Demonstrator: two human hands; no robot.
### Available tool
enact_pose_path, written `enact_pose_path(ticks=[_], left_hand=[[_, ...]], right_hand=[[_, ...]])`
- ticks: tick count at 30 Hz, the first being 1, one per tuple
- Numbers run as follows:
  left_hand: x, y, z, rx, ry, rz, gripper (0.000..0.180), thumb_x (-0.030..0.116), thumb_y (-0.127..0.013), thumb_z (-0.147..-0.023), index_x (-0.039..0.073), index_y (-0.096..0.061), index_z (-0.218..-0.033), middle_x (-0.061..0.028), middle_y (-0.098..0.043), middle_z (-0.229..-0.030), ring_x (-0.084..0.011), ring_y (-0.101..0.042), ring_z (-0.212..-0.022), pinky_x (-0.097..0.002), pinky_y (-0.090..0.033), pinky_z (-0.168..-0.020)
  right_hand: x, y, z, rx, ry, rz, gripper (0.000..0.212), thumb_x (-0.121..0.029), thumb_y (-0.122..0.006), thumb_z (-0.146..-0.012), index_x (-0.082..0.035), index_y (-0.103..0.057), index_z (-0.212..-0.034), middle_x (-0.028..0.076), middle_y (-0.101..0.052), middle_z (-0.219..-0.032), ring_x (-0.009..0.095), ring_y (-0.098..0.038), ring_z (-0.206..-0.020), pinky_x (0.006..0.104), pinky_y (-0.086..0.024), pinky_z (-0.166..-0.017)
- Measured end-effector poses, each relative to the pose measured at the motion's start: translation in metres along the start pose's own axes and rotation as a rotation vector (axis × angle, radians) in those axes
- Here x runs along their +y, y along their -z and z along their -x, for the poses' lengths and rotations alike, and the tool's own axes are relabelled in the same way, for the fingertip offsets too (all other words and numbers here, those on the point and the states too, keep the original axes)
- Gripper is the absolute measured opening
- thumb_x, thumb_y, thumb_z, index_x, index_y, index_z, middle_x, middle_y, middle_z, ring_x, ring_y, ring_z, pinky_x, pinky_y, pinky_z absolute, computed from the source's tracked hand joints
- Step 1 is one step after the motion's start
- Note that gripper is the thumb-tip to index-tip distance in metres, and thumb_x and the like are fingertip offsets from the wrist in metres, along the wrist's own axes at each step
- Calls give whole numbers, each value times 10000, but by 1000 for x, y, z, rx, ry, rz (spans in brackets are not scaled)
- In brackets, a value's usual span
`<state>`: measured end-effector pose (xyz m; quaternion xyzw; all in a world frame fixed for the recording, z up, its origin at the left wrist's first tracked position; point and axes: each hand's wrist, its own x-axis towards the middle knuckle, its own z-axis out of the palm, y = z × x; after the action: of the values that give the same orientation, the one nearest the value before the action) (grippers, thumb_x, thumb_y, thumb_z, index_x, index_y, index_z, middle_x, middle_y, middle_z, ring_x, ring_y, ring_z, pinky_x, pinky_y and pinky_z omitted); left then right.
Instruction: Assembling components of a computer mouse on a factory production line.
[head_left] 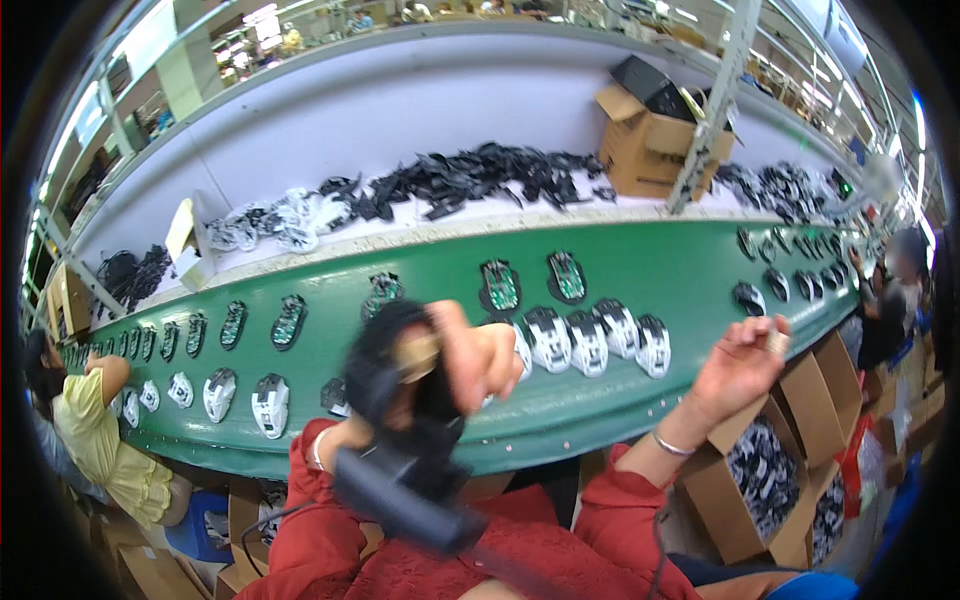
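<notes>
Red sleeves cover the person's forearms partway, with a bracelet on the right wrist. The left hand is lifted over the green belt, its fingers bent. A blurred black thing hangs before that arm and beside the hand, with a grey bar below it; whether the hand grips it I cannot tell. The right hand is raised apart over the belt's near edge, fingers loosely curled; something pale shows at a fingertip, and I cannot tell whether it is held or worn.

White-and-black shells lie on the belt between the two hands, one partly hidden by the left. Beyond them, two green boards sit in black bases; more boards and shells run leftward in two rows. Dark shells lie beyond the right hand.

Black parts are heaped on the ledge behind the belt, near a brown carton. Another carton, full of parts, stands below the right forearm. A co-worker in yellow is at the far left.
</notes>
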<state>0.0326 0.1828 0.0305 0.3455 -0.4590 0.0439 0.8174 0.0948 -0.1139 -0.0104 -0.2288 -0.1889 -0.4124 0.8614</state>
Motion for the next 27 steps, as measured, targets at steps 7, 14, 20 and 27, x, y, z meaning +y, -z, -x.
enact_pose_path(ticks=[7, 14, 20, 27], left_hand=[[-24, 31, 30, 429, 358, -354, 210, 210, -459, -948, 39, -562, -880, 4, -576, -794, -36, -508, -693, -192, -421, -627], [-14, 30, 23, 317, 383, -553, 152, 131, -471, -934, 10, -512, -851, 24, -470, -753, -27, -401, -724, -195, -369, -620], [-17, 40, 22, 322, 477, -665, 151, 105, -546, -879, 5, -515, -770, 24, -454, -637, -44, -379, -611, -235, -360, -534], [-34, 35, 27, 166, 649, -656, 143, 143, -597, -868, 12, -556, -828, -8, -539, -709, -64, -475, -669, -245, -420, -609]], right_hand=[[51, -101, 69, -1201, -33, 756, 181, 9, -664, -699, -23, -679, -877, 87, -618, -789, 202, -598, -695, 304, -488, -595], [52, -99, 83, -1444, 210, 838, 329, 59, -653, -536, -24, -645, -854, 63, -551, -743, 226, -518, -585, 313, -405, -468], [57, -80, 94, -1390, 238, 788, 383, 48, -669, -474, -12, -652, -852, 88, -569, -765, 218, -519, -554, 313, -410, -462], [41, -72, 93, -1181, -481, 416, 196, 122, -652, -701, 67, -674, -888, 231, -661, -984, 304, -669, -898, 349, -541, -776]])
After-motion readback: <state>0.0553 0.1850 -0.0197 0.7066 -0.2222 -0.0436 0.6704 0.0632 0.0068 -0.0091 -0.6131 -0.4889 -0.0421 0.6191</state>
